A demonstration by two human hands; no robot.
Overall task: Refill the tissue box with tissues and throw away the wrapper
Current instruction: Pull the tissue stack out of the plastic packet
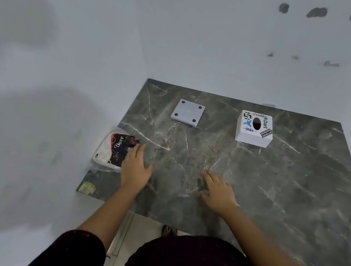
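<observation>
A dark marble tabletop (251,184) is filling the corner between pale walls. The left hand (135,169) is lying flat and spread, empty, its fingertips (136,148) touching the tissue pack (115,150), which is sitting just beyond it at the table's left edge. The right hand (218,191) is resting open on the stone, holding nothing. Well ahead of the right hand, the stickered tissue box (254,128) is standing with its oval slot up; its base plate (188,112) is lying apart, ahead of the left hand. The pickup probably calls for closing around the pack's middle, since the loose wrapper may be slipping.
</observation>
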